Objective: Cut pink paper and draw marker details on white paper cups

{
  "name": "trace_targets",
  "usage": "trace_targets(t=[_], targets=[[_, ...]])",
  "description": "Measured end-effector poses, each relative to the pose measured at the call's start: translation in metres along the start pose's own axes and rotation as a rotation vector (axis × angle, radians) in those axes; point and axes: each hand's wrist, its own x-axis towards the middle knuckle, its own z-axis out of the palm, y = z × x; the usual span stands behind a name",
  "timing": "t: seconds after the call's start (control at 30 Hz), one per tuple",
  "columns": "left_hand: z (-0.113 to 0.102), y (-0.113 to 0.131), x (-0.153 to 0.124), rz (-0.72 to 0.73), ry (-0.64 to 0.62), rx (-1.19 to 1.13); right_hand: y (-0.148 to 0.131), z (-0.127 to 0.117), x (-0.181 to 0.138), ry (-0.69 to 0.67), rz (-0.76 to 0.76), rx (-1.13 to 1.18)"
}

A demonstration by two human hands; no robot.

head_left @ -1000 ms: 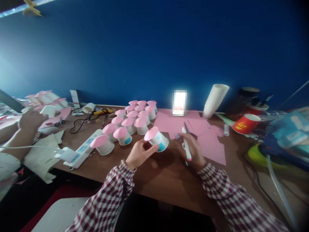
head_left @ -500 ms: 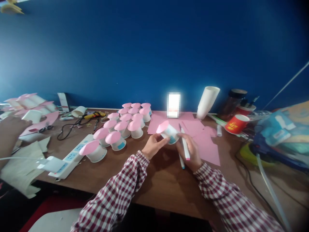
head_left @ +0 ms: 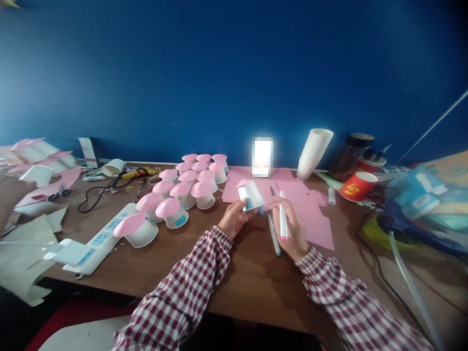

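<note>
My left hand (head_left: 234, 218) is closed around a small white paper cup (head_left: 252, 196) with a pink paper piece on it and a blue patch on its side. The cup is tilted over the table. In my right hand (head_left: 290, 225) is a white marker (head_left: 282, 217) with a pink end, just right of the cup. Beside that hand is a second marker (head_left: 274, 236) with a blue end; whether it rests on the table or touches my fingers I cannot tell. Pink paper sheets (head_left: 314, 225) lie beyond both hands.
Several pink-topped cups (head_left: 171, 210) stand to the left, near a power strip (head_left: 106, 239). A bright blurred screen (head_left: 262, 157) and a stack of white cups (head_left: 315, 153) stand at the back. Red cup (head_left: 358, 186) and bags are at right. Another person's hand (head_left: 9, 195) shows far left.
My left hand has turned the cup, so its pink piece now faces away and its side shows. My right hand has drawn slightly away from the cup, still holding the marker.
</note>
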Motion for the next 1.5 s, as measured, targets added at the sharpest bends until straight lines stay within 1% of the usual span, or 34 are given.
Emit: trace_targets(t=[0.13,0.33,0.43,0.57,0.63,0.73,0.8,0.9,1.0,1.2,1.3,1.5], targets=[[-0.003,0.000,-0.004,-0.036,-0.046,0.039,0.001,0.001,0.001,-0.009,-0.011,-0.009],[0.002,0.002,-0.005,-0.082,-0.048,0.012,0.001,0.004,-0.001,-0.034,-0.008,0.046],[0.002,0.002,-0.003,-0.107,-0.068,-0.017,0.000,0.004,-0.002,-0.069,-0.009,0.064],[0.002,0.001,-0.002,-0.101,-0.076,-0.050,-0.002,0.004,-0.003,-0.119,-0.057,0.108],[0.003,0.001,-0.002,-0.107,-0.066,-0.037,-0.005,0.004,-0.003,-0.097,-0.064,0.112],[0.005,0.002,-0.003,-0.129,-0.048,-0.028,-0.009,0.000,-0.004,-0.023,-0.037,0.093],[0.005,0.002,-0.004,-0.121,-0.033,-0.035,-0.011,-0.004,-0.005,-0.009,-0.038,0.084],[0.005,0.000,-0.004,-0.087,-0.019,-0.033,-0.012,-0.009,-0.006,-0.026,-0.074,0.080],[0.004,-0.003,-0.003,-0.071,-0.051,0.013,-0.013,-0.010,-0.006,-0.031,-0.064,0.071],[0.003,-0.005,-0.003,-0.060,-0.115,0.096,-0.016,-0.006,-0.006,-0.059,0.048,0.085],[0.004,-0.005,-0.003,-0.052,-0.137,0.115,-0.018,-0.007,-0.006,-0.085,0.042,0.065],[0.006,-0.005,-0.004,-0.050,-0.130,0.099,-0.020,-0.008,-0.003,-0.107,0.016,0.015]])
